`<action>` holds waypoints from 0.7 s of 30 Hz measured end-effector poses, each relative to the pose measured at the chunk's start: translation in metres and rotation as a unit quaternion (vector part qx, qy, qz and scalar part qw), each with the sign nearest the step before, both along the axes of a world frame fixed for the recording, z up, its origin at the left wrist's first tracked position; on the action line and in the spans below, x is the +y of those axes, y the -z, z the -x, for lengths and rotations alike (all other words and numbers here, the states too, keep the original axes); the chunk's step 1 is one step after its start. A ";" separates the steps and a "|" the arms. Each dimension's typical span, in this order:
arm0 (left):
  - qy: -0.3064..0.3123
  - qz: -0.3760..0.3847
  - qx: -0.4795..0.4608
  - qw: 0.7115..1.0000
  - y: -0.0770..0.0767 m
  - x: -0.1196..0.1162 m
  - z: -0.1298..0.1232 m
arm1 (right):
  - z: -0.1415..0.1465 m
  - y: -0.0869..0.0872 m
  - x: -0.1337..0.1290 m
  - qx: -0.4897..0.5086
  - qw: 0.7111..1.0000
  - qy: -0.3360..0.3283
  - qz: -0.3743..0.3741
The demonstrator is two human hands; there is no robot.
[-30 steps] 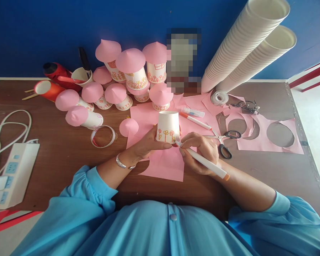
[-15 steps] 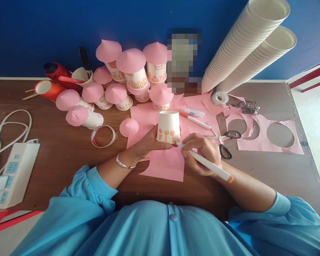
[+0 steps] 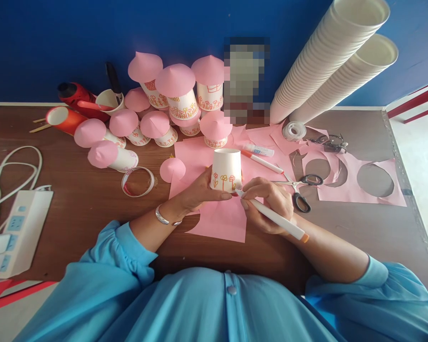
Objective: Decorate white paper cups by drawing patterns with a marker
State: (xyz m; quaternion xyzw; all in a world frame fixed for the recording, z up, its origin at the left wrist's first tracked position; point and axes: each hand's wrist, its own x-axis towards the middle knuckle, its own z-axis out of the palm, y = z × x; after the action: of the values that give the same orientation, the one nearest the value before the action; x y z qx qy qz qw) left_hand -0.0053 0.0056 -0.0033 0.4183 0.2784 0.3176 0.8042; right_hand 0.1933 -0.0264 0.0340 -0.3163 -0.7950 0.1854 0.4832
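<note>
My left hand (image 3: 201,190) is closed around the lower left of a white paper cup (image 3: 227,164), its thumb along the near bottom edge. Red and orange flowers with stems are drawn on the cup's side. A white marker (image 3: 278,217) with an orange end is gripped in my right hand (image 3: 269,204), and its tip meets the cup near the lower right edge. Pink paper (image 3: 223,223) lies below both hands. Just right of my right hand rest black-handled scissors (image 3: 299,187). Behind the cup are another marker (image 3: 262,161) and a glue stick (image 3: 260,150).
Several decorated cups with pink cone tops (image 3: 175,80) stand at the back. Tall stacks of paper cups (image 3: 321,66) lean at the back right near a roll of clear tape (image 3: 294,131). A tape ring (image 3: 137,182) lies left, and a power strip (image 3: 26,232) sits far left.
The cup has shifted very slightly to the right in my left hand's hold. The marker in my right hand has moved a few pixels at the cup's lower edge.
</note>
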 end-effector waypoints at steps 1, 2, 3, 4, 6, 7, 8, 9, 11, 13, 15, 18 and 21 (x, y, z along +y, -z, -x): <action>0.001 -0.002 0.000 1.000 -0.001 0.000 0.000 | 0.000 0.000 0.000 -0.001 1.000 0.000 -0.001; 0.003 -0.005 0.002 1.000 -0.003 0.000 -0.001 | 0.000 0.000 0.000 0.000 1.000 0.000 -0.002; 0.005 -0.006 0.003 1.000 -0.004 0.000 -0.001 | 0.000 0.000 0.000 0.000 1.000 0.000 -0.003; 0.008 -0.007 0.006 1.000 -0.005 0.000 -0.001 | 0.000 0.001 0.000 0.000 1.000 0.002 -0.004; 0.012 -0.005 0.009 1.000 -0.006 0.001 -0.001 | 0.000 0.001 0.000 -0.001 1.000 0.007 -0.004; 0.013 -0.003 0.010 1.000 -0.006 0.001 -0.002 | 0.000 0.001 0.000 -0.002 1.000 0.009 -0.005; 0.013 -0.001 0.010 1.000 -0.006 0.001 -0.002 | 0.000 0.001 0.000 -0.003 1.000 0.011 -0.006; 0.013 0.000 0.009 1.000 -0.006 0.001 -0.002 | 0.000 0.001 0.000 -0.003 1.000 0.011 -0.007; 0.013 0.005 0.008 1.000 -0.006 0.001 -0.002 | 0.000 0.001 0.000 -0.004 1.000 0.012 -0.005; 0.012 0.011 0.009 1.000 -0.006 0.001 -0.003 | 0.000 0.001 0.000 -0.005 1.000 0.011 -0.004; 0.010 0.018 0.012 1.000 -0.006 0.000 -0.003 | 0.000 0.000 0.000 -0.010 1.000 0.008 -0.005; 0.004 0.022 0.012 1.000 -0.007 0.000 -0.003 | 0.000 0.000 0.000 -0.017 1.000 0.004 -0.002; 0.003 0.023 0.017 1.000 -0.008 0.000 -0.003 | -0.001 0.000 -0.001 -0.018 1.000 0.005 0.002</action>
State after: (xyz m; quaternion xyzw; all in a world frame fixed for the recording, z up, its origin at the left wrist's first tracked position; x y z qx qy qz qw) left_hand -0.0027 0.0061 0.0051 0.4062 0.2977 0.3017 0.8095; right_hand 0.1939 -0.0269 0.0343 -0.3245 -0.8014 0.1784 0.4697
